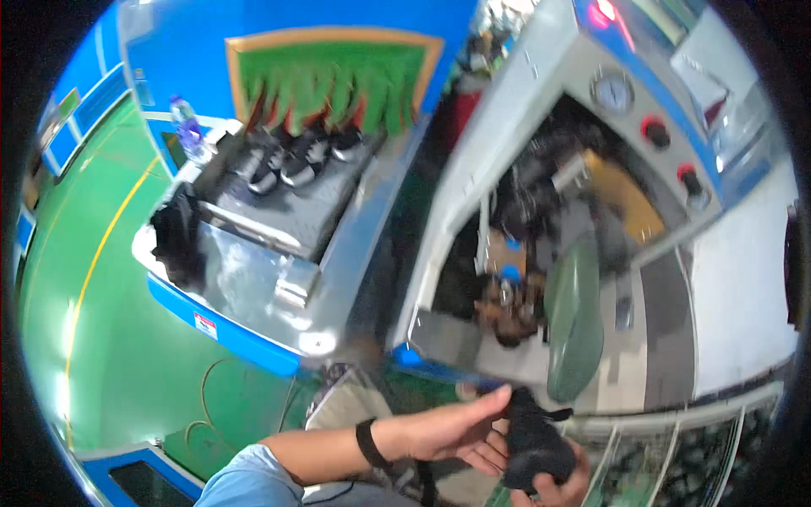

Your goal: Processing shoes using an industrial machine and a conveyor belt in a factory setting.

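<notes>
A black shoe upper (pixel 536 448), slightly blurred, is at the lower right. My right hand (pixel 564 480) grips it from below and the right, with fingertips showing at its bottom end. Reaching in from the lower left, my left hand (pixel 460 433) has its fingers stretched out and apart beside the upper's left side; whether they touch it I cannot tell. A black band circles my left wrist. Just beyond my hands, an olive-green foot-shaped form (pixel 574 321) stands on the machine (pixel 448 338) with its lower end toward me.
On the left, a conveyor (pixel 279 215) carries several black-and-white shoes (pixel 304 160) by a green strip curtain (pixel 329 80). A bottle (pixel 186 122) stands beside it. The machine has a gauge (pixel 612 90) and red knobs (pixel 655 131). A metal rack (pixel 667 448) is at the lower right.
</notes>
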Motion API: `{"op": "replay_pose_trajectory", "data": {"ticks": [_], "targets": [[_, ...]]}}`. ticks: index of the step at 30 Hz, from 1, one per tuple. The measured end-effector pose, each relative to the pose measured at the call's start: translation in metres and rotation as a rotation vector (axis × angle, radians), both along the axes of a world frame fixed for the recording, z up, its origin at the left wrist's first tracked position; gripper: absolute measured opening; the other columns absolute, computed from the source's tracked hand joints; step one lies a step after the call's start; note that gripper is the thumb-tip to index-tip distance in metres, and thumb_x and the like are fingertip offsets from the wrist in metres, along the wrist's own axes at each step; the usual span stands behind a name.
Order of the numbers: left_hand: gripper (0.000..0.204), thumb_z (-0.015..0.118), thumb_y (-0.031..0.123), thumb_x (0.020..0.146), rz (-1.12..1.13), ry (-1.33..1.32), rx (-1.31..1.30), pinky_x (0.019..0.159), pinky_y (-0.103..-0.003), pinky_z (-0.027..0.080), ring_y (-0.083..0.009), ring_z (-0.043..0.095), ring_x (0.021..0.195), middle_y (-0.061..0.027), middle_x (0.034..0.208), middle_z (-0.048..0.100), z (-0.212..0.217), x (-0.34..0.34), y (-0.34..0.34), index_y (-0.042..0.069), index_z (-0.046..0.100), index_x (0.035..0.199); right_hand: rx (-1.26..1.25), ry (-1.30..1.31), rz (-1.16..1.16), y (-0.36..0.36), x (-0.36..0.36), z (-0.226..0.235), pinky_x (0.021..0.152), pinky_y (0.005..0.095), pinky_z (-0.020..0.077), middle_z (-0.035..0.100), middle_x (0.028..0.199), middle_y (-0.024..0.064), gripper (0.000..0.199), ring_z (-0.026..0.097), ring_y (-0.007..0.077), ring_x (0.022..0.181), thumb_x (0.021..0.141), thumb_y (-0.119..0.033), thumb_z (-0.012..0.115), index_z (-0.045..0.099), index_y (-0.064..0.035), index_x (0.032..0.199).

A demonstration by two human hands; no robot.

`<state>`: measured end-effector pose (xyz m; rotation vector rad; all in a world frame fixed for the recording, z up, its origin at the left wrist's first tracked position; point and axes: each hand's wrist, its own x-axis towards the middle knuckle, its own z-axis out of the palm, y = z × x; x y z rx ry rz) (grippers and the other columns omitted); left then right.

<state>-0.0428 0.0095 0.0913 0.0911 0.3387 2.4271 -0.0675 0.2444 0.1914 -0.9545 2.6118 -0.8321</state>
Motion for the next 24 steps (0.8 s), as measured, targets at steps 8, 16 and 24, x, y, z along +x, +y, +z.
{"op": "replay_pose_trajectory", "data": {"ticks": [8, 16, 24], "targets": [[0.051, 0.046, 0.048, 0.100, 0.119, 0.275, -1.190, 0.072, -0.041, 0.052, -0.0287, 0.068, 0.079, -0.0139, 0.088, 0.068, 0.009, 0.030, -0.011, 0.002, 0.064, 0.110, -0.925, -0.991, -0.233, -0.081, -0.101, -0.003, 0.086, 0.0435, 0.0589, 0.055, 0.134, 0.0300, 0.061, 0.066, 0.0403, 0.107, 0.102, -0.031, 0.052, 0.034, 0.0083, 0.146], [0.058, 0.053, 0.050, 0.093, 0.182, 0.488, -1.491, 0.078, -0.050, 0.053, -0.0489, 0.065, 0.085, -0.0289, 0.081, 0.066, 0.002, 0.035, -0.001, -0.005, 0.064, 0.104, -1.152, -0.844, -0.285, -0.057, -0.102, -0.018, 0.081, 0.0430, 0.0612, 0.064, 0.121, 0.0243, 0.058, 0.070, 0.0338, 0.097, 0.093, -0.029, 0.066, 0.049, 0.0077, 0.135], [0.033, 0.076, 0.029, 0.090, 0.292, 0.338, -1.529, 0.077, -0.035, 0.049, -0.0191, 0.061, 0.083, -0.0077, 0.087, 0.068, -0.042, 0.044, 0.014, -0.003, 0.069, 0.099, -1.433, -0.818, -0.798, 0.151, -0.024, -0.134, 0.062, 0.0324, 0.0592, 0.070, 0.101, 0.0224, 0.067, 0.071, 0.0257, 0.075, 0.089, -0.047, 0.068, 0.053, 0.0034, 0.130]]}}
